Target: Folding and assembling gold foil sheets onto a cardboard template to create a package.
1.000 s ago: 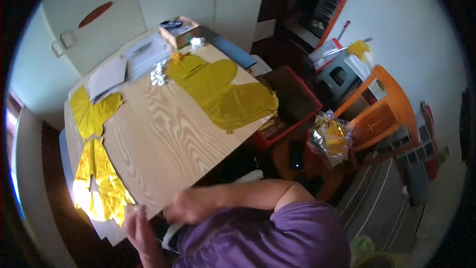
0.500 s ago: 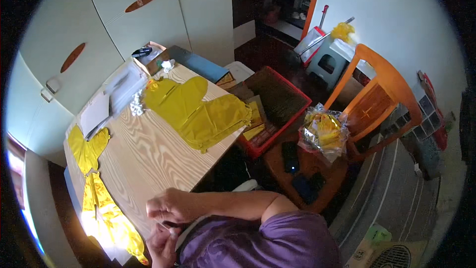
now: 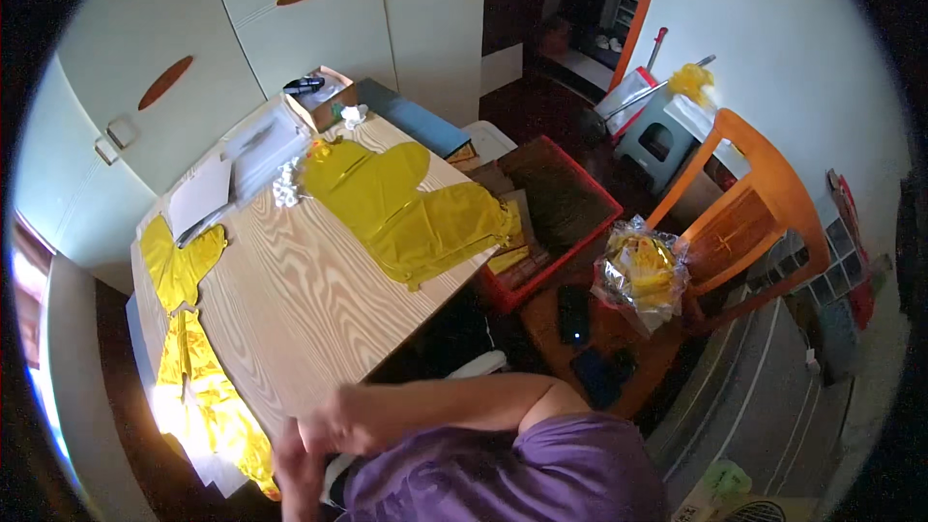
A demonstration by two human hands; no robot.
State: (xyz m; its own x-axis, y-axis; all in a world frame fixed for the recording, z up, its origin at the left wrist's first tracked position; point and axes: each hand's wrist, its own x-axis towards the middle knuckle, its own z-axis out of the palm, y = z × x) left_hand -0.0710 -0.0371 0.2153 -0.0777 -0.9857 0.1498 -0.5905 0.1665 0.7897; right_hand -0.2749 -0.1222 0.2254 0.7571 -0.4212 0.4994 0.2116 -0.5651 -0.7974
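Close to my body, at the table's near edge, my right hand (image 3: 338,421) is closed and slightly blurred. My left hand (image 3: 296,469) is raised against it, fingers curled in. Whatever they pinch is too small or hidden to make out. Beyond them on the wooden table (image 3: 290,300) lies a flat gold foil balloon (image 3: 387,213). More gold foil runs along the left edge: a flat piece (image 3: 181,259) and a shiny crumpled length (image 3: 208,387) in bright light. A cluster of small white pieces (image 3: 287,184) sits beside the large balloon.
At the back of the table are a clear plastic sheet (image 3: 266,150), a grey-white card (image 3: 201,198) and an open box (image 3: 324,101). Right of it stands a red-rimmed crate (image 3: 570,203). A wooden chair (image 3: 764,193) holds a clear bag of gold foil (image 3: 640,271) and a phone (image 3: 573,314).
My view has shifted a little, so the room sits further right in it. My right hand's fingers have come up against the left, which has risen slightly. The foil pieces lie as before.
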